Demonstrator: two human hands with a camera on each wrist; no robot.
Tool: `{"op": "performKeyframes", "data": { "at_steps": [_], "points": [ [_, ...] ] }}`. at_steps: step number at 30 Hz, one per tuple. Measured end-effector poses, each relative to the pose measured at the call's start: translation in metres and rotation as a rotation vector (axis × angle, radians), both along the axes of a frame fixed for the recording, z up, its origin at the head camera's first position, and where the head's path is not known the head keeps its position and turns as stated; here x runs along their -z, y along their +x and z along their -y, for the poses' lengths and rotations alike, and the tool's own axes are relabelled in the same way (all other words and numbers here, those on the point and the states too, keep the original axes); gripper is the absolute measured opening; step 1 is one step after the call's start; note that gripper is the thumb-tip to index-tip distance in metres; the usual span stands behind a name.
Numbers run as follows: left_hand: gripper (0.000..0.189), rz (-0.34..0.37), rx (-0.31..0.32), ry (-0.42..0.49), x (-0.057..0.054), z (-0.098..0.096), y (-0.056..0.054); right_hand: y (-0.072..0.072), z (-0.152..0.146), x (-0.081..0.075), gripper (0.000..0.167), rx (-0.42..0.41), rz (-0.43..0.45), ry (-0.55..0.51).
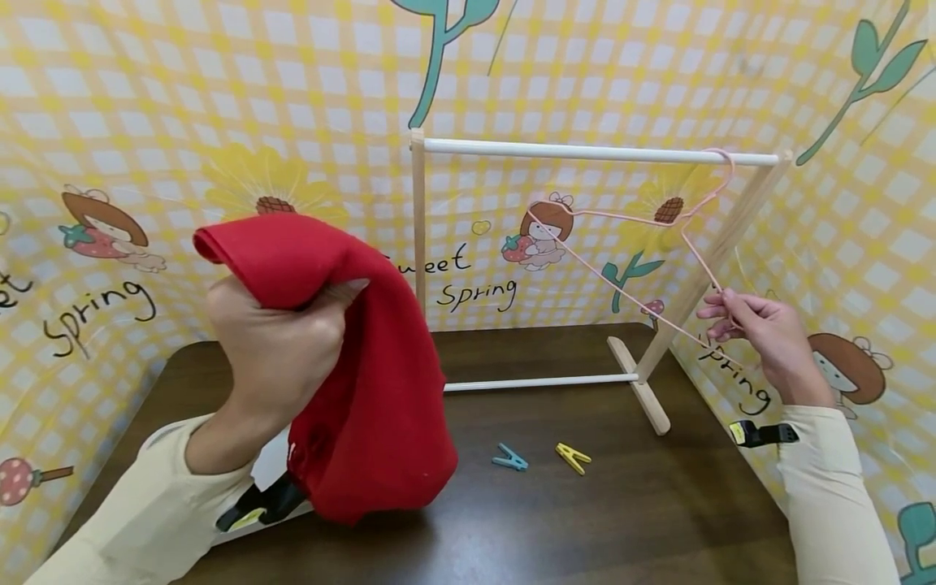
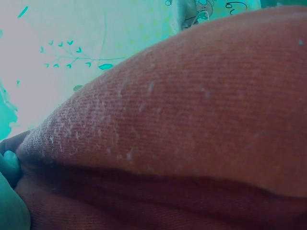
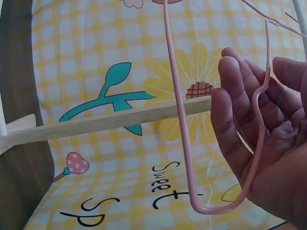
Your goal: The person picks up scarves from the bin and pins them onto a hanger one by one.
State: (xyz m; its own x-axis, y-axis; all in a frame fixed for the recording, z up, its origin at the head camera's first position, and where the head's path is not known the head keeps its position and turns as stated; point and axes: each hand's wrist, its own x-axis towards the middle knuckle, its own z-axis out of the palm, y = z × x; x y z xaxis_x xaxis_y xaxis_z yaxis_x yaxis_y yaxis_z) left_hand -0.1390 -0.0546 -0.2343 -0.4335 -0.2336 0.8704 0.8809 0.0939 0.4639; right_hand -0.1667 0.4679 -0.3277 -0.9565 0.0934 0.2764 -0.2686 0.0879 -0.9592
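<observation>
Red cloth [image 1: 395,390], left grip [image 1: 278,349] partly hidden

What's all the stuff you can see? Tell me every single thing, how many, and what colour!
red cloth: 1, red, in the left hand
hanger: 1, pink, in the right hand
rack: 1, pale wood with white bars, on the table
blue peg: 1, blue, on the table
yellow peg: 1, yellow, right of the blue one
table: 1, dark brown, under the rack
patterned backdrop: 1, yellow-and-white checks, around the table
white object: 1, white, mostly hidden behind the left wrist
wrist straps: 2, black, one per wrist
sleeves: 2, cream, on the arms
left hand: 1, gripping the cloth
right hand: 1, pinching the hanger
</observation>
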Motion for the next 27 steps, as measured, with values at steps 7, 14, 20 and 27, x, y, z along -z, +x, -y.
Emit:
{"op": "performKeyframes", "data": {
  "at_steps": [7,14,20,27],
  "points": [
    [0.005,0.005,-0.007,0.005,0.002,0.002,0.003,-0.002,0.001,-0.009,0.025,0.008,-0.015,0.045],
    [0.005,-0.014,0.003,-0.017,0.000,0.001,0.002,-0.006,0.005,-0.022,0.033,0.109,0.052,0.160],
    [0.004,-0.029,0.020,-0.033,-0.004,0.002,0.000,-0.011,0.008,-0.029,0.033,0.165,0.057,0.227],
    [0.002,-0.055,0.010,-0.016,-0.011,0.002,-0.002,-0.019,0.009,-0.034,0.019,0.166,0.034,0.274]
  ]
}}
